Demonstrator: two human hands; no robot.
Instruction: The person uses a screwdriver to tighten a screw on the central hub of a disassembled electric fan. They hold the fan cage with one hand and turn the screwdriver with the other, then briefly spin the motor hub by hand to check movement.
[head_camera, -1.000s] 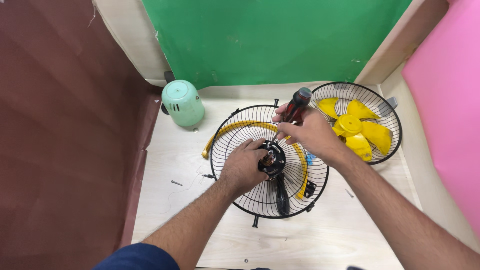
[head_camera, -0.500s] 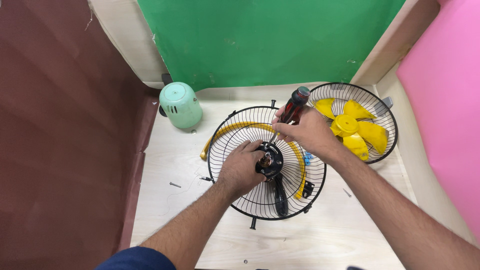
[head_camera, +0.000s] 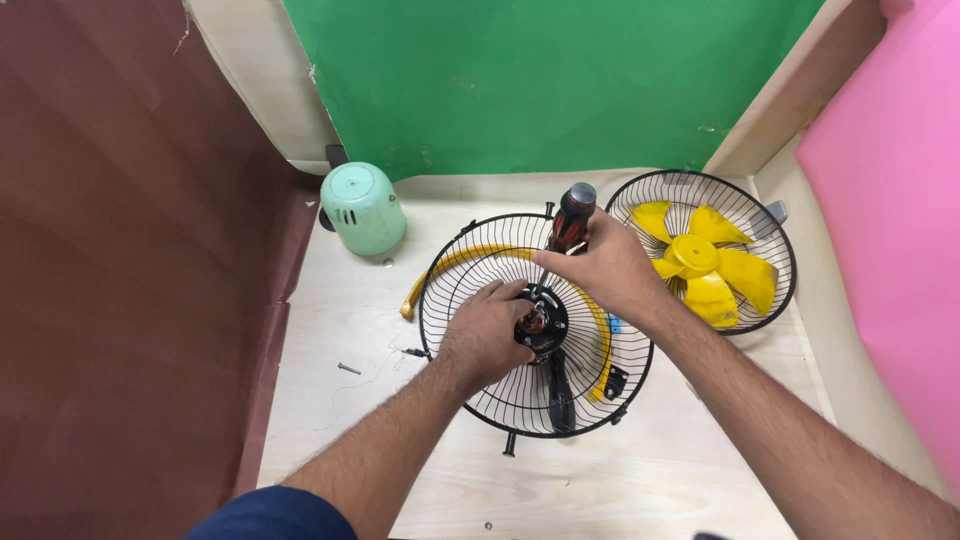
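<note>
Step in hand, by the look of it: working a fastener at the hub of the black rear fan guard (head_camera: 500, 390), which lies flat on the table (head_camera: 640, 480), center of the work area.

Left hand (head_camera: 485, 335) sits on the guard w/ fingers curled around the black motor hub (head_camera: 541, 322), grip pressed on it to steady it; forearm comes in from lower left.

Right hand (head_camera: 605, 268), just behind the hub, has its grip closed round a red-and-black screwdriver (head_camera: 572, 218), handle up and leaning away, tip hidden by the hand.

Next move prob. calls for keeping the tip seated square while the hub is kept from turning.

Right of the guard: second guard w/ yellow fan blade (head_camera: 705, 262). Left of it: mint-green motor cover (head_camera: 364, 208), loose screw (head_camera: 349, 369).
</note>
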